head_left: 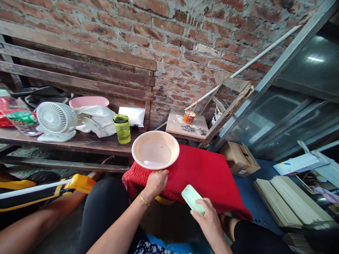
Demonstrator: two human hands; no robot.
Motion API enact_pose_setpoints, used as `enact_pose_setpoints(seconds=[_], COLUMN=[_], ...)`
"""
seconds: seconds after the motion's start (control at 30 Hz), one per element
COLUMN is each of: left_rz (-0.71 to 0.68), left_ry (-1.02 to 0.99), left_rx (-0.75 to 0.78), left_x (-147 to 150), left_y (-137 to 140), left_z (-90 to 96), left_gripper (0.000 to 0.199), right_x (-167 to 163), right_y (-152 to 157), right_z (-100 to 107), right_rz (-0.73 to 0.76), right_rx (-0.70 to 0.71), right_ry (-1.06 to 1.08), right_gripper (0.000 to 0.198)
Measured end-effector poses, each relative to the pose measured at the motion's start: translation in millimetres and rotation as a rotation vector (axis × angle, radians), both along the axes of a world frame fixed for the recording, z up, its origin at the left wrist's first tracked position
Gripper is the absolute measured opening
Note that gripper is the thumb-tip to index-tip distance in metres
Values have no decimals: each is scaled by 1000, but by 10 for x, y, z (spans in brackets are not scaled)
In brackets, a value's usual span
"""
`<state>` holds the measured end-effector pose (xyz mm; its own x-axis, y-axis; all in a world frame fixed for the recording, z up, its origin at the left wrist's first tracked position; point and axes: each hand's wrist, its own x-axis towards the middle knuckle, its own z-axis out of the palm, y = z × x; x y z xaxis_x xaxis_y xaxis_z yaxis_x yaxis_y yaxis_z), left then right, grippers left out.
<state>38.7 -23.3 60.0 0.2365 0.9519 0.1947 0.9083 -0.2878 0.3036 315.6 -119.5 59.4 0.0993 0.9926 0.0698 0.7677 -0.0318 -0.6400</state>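
A pale cream basin [155, 135] stands on the red cloth [201, 169], at its left end. It appears to hold water, with a white piece near its front wall. Just below the basin's front rim is my left hand [156, 184], with a gold bracelet at the wrist. Its fingers are curled in at the cloth's near edge, and what they hold, if anything, is hidden. My right hand [208, 217] grips the lower end of a mint-green phone case [191, 196], tilted in the air in front of the cloth. A small hole shows near its upper end.
On the wooden bench [106, 143] at left are a white fan [54, 118], a green-yellow bottle [122, 129] and a pink basin [88, 102]. A small table [174, 123] bears a patterned cup [189, 117]. A cardboard box [239, 160] stands right. Another person's leg [50, 211] shows left.
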Motion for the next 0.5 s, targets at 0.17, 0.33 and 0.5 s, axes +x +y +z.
enact_pose_setpoints(seconds=[0.17,0.33,0.5], left_rz=[3,-4,-3], left_ry=[-45,-101,-158], left_rx=[23,67,135], left_x=[10,-5,-49], left_y=[-7,-49,-73], left_z=[-4,47,70], left_gripper=[20,18,25], right_x=[1102,1629,661], right_y=[-247,-353,90], right_z=[94,149,159], right_rz=[-316,-446,-126], right_rx=[-79,-69,19], right_ry=[-40,-122,-32], right_gripper=[36,43,34])
